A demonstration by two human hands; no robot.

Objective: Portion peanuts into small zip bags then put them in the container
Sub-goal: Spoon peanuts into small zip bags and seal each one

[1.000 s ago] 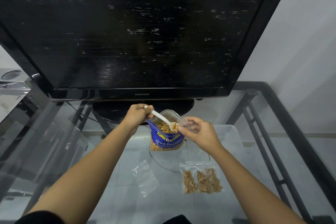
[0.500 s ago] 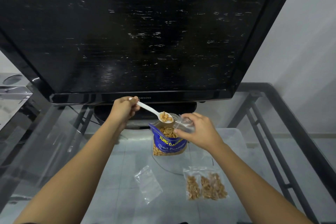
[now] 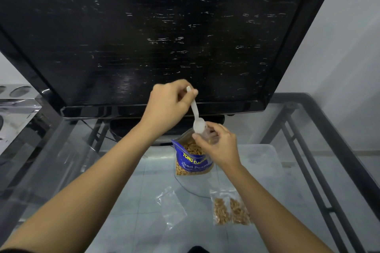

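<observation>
My left hand (image 3: 168,104) grips the handle of a white plastic spoon (image 3: 197,117), tipped steeply so its bowl points down into a small clear zip bag (image 3: 207,134). My right hand (image 3: 220,146) pinches that small bag open just above the blue peanut bag (image 3: 192,160), which stands open on the glass table with peanuts showing inside. Two filled small zip bags (image 3: 229,209) lie side by side at the front right. An empty clear zip bag (image 3: 171,205) lies flat at the front middle.
A large black television (image 3: 164,37) fills the back of the glass table (image 3: 263,170), its stand right behind the peanut bag. The table's dark metal frame (image 3: 329,129) runs along the right. A shiny metal surface (image 3: 14,100) sits at the far left.
My left hand rose and tipped the spoon from level to steeply downward, its bowl now at the small bag's mouth. My right hand stays at the small bag above the peanut bag.
</observation>
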